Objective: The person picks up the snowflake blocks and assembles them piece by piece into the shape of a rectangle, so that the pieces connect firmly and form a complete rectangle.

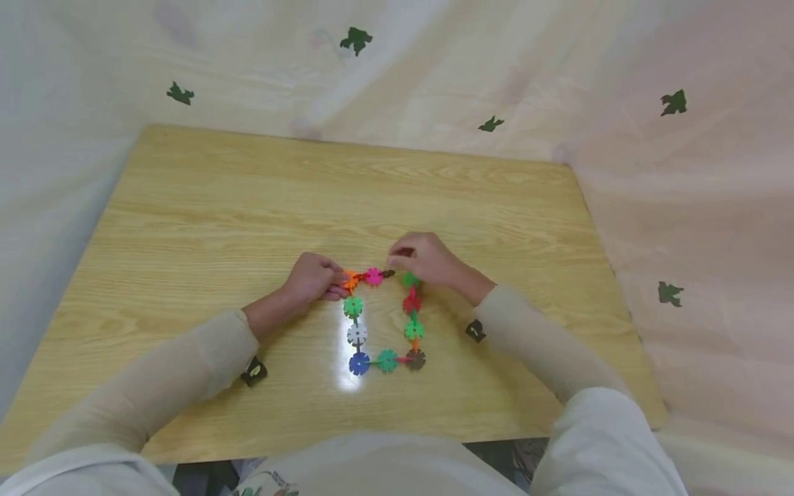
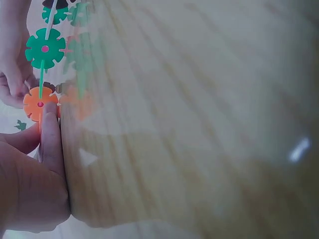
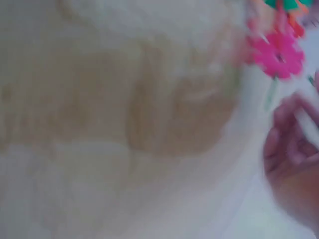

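Flower-shaped plastic discs, slotted together, form a roughly square frame on the table. My left hand point(image 1: 314, 277) pinches the orange disc point(image 2: 33, 104) at the frame's far left corner, thumb and finger on its edge. Along the far side are a pink disc point(image 1: 373, 276) and a dark brown disc point(image 1: 388, 273). Over the far right corner, my right hand point(image 1: 428, 258) has its fingers curled and seems to pinch a dark red-brown disc point(image 1: 406, 253), mostly hidden by the fingers. Just below that hand is a green disc point(image 1: 410, 279). The right wrist view is blurred.
The near side of the frame has a blue disc point(image 1: 358, 364), a teal disc point(image 1: 387, 359) and a brown disc point(image 1: 415, 359). The wooden table point(image 1: 248, 193) reaches back to a pale curtain point(image 1: 409, 76) with dark green bird shapes.
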`<move>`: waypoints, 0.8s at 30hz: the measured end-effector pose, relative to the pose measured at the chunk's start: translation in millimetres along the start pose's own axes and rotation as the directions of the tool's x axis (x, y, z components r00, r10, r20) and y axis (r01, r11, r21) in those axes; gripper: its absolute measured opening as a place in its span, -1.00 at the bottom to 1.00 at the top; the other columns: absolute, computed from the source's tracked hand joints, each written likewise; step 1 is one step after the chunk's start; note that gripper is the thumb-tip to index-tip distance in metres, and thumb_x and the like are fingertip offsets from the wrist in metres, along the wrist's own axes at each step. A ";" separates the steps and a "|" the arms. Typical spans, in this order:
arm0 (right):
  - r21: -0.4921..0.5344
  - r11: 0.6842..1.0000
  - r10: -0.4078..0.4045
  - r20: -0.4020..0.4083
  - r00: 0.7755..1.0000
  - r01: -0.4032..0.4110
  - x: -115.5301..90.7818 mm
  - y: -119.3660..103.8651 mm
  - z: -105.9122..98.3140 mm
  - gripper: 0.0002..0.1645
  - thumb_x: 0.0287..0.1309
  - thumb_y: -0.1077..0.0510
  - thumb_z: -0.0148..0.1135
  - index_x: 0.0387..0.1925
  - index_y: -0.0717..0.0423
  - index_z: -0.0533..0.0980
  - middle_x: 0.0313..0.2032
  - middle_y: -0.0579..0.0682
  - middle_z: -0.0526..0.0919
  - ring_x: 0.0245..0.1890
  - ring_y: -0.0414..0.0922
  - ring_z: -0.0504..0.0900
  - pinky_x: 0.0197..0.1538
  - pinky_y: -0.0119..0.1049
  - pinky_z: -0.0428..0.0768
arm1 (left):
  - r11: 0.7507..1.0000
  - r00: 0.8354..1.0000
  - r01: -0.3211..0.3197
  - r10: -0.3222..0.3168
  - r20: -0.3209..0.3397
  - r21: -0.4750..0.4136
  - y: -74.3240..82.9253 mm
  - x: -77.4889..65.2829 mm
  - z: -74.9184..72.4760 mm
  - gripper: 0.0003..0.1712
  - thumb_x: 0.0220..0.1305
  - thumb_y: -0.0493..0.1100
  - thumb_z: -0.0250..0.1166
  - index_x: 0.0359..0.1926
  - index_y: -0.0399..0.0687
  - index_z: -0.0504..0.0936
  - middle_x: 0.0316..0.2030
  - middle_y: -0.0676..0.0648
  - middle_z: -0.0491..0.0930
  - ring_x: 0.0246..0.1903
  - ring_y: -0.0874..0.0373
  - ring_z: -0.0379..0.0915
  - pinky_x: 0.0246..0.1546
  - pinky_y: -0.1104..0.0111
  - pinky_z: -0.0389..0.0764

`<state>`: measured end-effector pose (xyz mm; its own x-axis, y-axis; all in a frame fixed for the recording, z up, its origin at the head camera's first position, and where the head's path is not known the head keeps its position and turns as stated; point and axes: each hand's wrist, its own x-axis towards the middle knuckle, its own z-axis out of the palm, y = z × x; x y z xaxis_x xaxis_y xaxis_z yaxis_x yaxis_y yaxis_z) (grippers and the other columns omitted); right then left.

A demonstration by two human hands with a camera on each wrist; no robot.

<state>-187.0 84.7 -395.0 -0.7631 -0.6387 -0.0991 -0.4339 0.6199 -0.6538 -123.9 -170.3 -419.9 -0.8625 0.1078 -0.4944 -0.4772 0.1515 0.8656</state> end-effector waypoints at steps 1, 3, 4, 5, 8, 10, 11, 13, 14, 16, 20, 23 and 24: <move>0.005 0.998 0.070 -0.004 0.998 -0.070 -3.2 1.7 -4.2 -0.79 0.38 0.06 0.29 -0.17 0.13 0.68 -0.28 -0.07 0.69 -0.29 -0.16 0.60 -0.21 -0.30 0.63 | 1.000 1.000 0.001 -0.001 0.001 0.000 -0.1 0.0 0.2 -0.68 0.39 -0.42 0.17 0.10 -0.57 0.53 -0.23 -0.35 0.73 -0.57 0.15 0.70 -0.49 0.40 0.74; 0.017 0.979 0.201 0.017 0.979 -0.201 -10.9 3.9 -11.5 -0.77 0.41 0.05 0.24 -0.19 0.15 0.65 -0.32 -0.03 0.69 -0.34 -0.15 0.59 -0.27 -0.29 0.61 | 1.000 1.000 0.000 0.000 0.007 -0.004 -0.2 -0.3 0.4 -0.68 0.39 -0.43 0.17 0.10 -0.58 0.52 -0.24 -0.34 0.73 -0.57 0.15 0.69 -0.48 0.40 0.74; 0.038 0.965 0.258 0.047 0.965 -0.259 -15.1 4.3 -14.3 -0.76 0.40 0.06 0.23 -0.19 0.17 0.63 -0.34 0.00 0.69 -0.37 -0.14 0.60 -0.29 -0.29 0.61 | 1.000 1.000 0.000 0.000 0.006 -0.005 -0.2 -0.4 0.6 -0.68 0.39 -0.43 0.17 0.10 -0.58 0.53 -0.25 -0.33 0.73 -0.57 0.15 0.69 -0.48 0.40 0.74; 0.071 0.949 0.301 0.087 0.950 -0.308 -19.0 4.4 -16.2 -0.76 0.39 0.07 0.23 -0.19 0.20 0.62 -0.36 0.03 0.69 -0.40 -0.12 0.61 -0.32 -0.28 0.63 | 1.000 1.000 -0.004 0.004 0.007 -0.005 0.1 -1.0 0.5 -0.67 0.39 -0.43 0.17 0.10 -0.59 0.52 -0.25 -0.33 0.73 -0.57 0.15 0.69 -0.48 0.40 0.74; 0.247 0.875 0.378 0.189 0.906 -0.417 -26.0 5.4 -15.8 -0.75 0.33 0.14 0.27 -0.13 0.29 0.56 -0.38 0.11 0.71 -0.44 -0.08 0.67 -0.34 -0.28 0.70 | 1.000 1.000 -0.008 0.008 -0.004 0.000 1.9 -2.6 0.0 -0.67 0.37 -0.42 0.20 0.10 -0.57 0.53 -0.29 -0.32 0.73 -0.57 0.16 0.69 -0.49 0.41 0.74; 0.365 0.821 0.387 0.212 0.897 -0.440 -26.8 7.4 -11.9 -0.75 0.30 0.22 0.28 -0.10 0.34 0.55 -0.38 0.13 0.72 -0.45 -0.08 0.69 -0.35 -0.30 0.72 | 1.000 1.000 -0.009 0.009 -0.011 0.002 3.3 -3.6 0.0 -0.66 0.37 -0.41 0.21 0.10 -0.56 0.54 -0.32 -0.29 0.74 -0.58 0.16 0.69 -0.50 0.41 0.73; 0.408 0.800 0.388 0.208 0.898 -0.440 -26.5 8.9 -9.5 -0.76 0.29 0.26 0.29 -0.09 0.35 0.55 -0.38 0.13 0.71 -0.46 -0.09 0.69 -0.36 -0.32 0.72 | 1.000 1.000 -0.011 0.011 -0.009 -0.001 3.5 -3.7 0.1 -0.66 0.37 -0.41 0.22 0.10 -0.57 0.53 -0.33 -0.28 0.74 -0.58 0.16 0.69 -0.49 0.41 0.74; 0.463 0.779 0.384 0.178 0.906 -0.422 -25.8 12.7 -5.0 -0.77 0.27 0.32 0.27 -0.08 0.37 0.55 -0.39 0.12 0.71 -0.48 -0.11 0.67 -0.39 -0.36 0.69 | 1.000 1.000 -0.009 0.009 -0.008 -0.014 3.4 -3.2 1.2 -0.66 0.37 -0.42 0.21 0.10 -0.57 0.53 -0.36 -0.25 0.74 -0.58 0.16 0.68 -0.49 0.40 0.74; 0.481 0.776 0.382 0.158 0.911 -0.409 -25.4 14.2 -2.8 -0.78 0.27 0.34 0.26 -0.08 0.38 0.56 -0.40 0.12 0.70 -0.49 -0.11 0.66 -0.40 -0.38 0.68 | 1.000 1.000 -0.010 0.009 -0.004 -0.020 2.8 -2.6 1.7 -0.66 0.37 -0.42 0.21 0.10 -0.58 0.52 -0.36 -0.24 0.74 -0.58 0.16 0.69 -0.48 0.40 0.74; 0.499 0.777 0.378 0.119 0.918 -0.384 -24.1 15.7 0.8 -0.80 0.27 0.37 0.25 -0.09 0.38 0.56 -0.41 0.12 0.69 -0.50 -0.13 0.64 -0.42 -0.41 0.66 | 1.000 1.000 -0.010 0.010 -0.001 -0.028 1.5 -2.1 2.6 -0.66 0.37 -0.43 0.20 0.10 -0.59 0.51 -0.35 -0.26 0.74 -0.57 0.16 0.69 -0.48 0.39 0.74; 0.537 0.763 0.382 0.076 0.921 -0.360 -20.1 14.9 5.5 -0.81 0.28 0.38 0.23 -0.08 0.38 0.57 -0.40 0.12 0.68 -0.52 -0.16 0.62 -0.43 -0.43 0.65 | 1.000 1.000 -0.009 0.009 -0.003 -0.026 -0.1 -1.9 2.6 -0.66 0.37 -0.44 0.18 0.11 -0.60 0.51 -0.31 -0.29 0.74 -0.56 0.14 0.70 -0.49 0.39 0.74; 0.555 0.752 0.384 0.071 0.921 -0.356 -17.7 12.0 6.4 -0.80 0.29 0.38 0.23 -0.06 0.39 0.57 -0.39 0.11 0.67 -0.52 -0.17 0.61 -0.43 -0.43 0.65 | 1.000 1.000 -0.003 0.003 -0.003 -0.020 0.7 -2.6 2.1 -0.66 0.37 -0.42 0.20 0.10 -0.57 0.52 -0.33 -0.28 0.74 -0.57 0.14 0.70 -0.50 0.41 0.74; 0.558 0.751 0.383 0.070 0.921 -0.354 -17.2 10.8 6.5 -0.79 0.30 0.38 0.24 -0.06 0.39 0.57 -0.39 0.11 0.67 -0.53 -0.17 0.61 -0.43 -0.44 0.65 | 1.000 1.000 0.000 0.000 -0.003 -0.019 1.2 -3.0 2.1 -0.66 0.37 -0.41 0.21 0.10 -0.57 0.53 -0.34 -0.27 0.74 -0.57 0.14 0.70 -0.50 0.41 0.73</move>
<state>-175.4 99.3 -405.2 -0.8354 -0.3832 -0.3940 0.2118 0.4370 -0.8741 -121.5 -168.4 -417.6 -0.8632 0.1051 -0.4939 -0.4800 0.1326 0.8672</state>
